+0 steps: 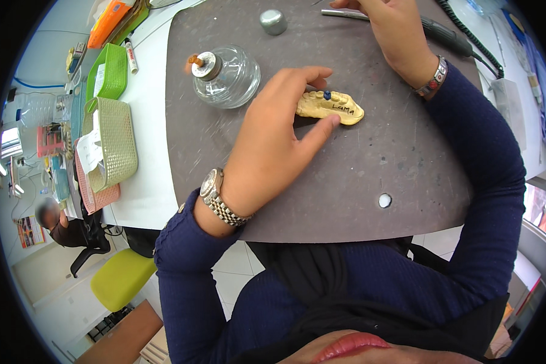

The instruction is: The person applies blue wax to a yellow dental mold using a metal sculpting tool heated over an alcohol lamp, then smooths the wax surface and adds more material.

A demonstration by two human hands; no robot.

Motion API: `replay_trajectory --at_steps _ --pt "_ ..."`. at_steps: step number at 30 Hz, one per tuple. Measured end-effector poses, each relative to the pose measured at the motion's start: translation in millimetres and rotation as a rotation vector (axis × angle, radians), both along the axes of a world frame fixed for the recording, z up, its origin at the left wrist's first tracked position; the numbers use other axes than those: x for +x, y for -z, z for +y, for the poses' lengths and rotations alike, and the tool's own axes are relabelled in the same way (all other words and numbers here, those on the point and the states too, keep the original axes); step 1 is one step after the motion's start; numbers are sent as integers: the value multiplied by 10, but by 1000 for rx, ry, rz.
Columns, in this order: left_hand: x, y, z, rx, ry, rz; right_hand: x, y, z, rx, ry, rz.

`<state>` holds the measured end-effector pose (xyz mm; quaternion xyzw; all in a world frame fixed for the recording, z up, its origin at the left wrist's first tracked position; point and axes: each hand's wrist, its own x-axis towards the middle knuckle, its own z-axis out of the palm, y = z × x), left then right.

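Observation:
A yellowish plaster dental cast with a row of teeth and one dark blue tooth rests on the brown work mat. My left hand is closed around its left end, thumb on the near side and fingers beyond the far side; part of the cast is hidden under the hand. My right hand is at the top edge of the view, past the cast. Its curled fingers are partly cut off, and what they hold cannot be made out.
Left of the cast stands a glass spirit lamp with an orange-brown wick; a metal cap lies farther back. A handpiece with a coiled cord lies by my right wrist. Green baskets line the left side. The mat has a hole near its front edge.

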<state>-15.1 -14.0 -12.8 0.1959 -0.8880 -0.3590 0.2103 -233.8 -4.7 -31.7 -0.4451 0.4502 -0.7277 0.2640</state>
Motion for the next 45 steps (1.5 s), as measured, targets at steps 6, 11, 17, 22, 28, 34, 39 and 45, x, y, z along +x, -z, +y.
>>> replay_trajectory --at_steps 6,11,17,22,28,34,39,45 --pt "-10 18 -62 0 -25 -21 2 3 -10 23 -5 -12" --pt "-28 45 -73 7 -43 2 4 4 -16 31 -33 -7" --pt "-28 61 -114 41 -42 -11 23 4 -27 33 -59 -25" --pt "-31 45 -124 105 -45 -44 16 15 -35 48 -63 -27" --pt "-26 32 -140 138 -44 -51 27 12 -42 67 -65 -28" --pt "-12 44 -134 167 -50 -42 28 65 -96 64 -79 -45" --pt "-43 48 -85 144 -83 -18 -6 155 -172 29 -54 -48" --pt "-18 1 -102 199 -63 -106 9 222 -207 34 10 95"
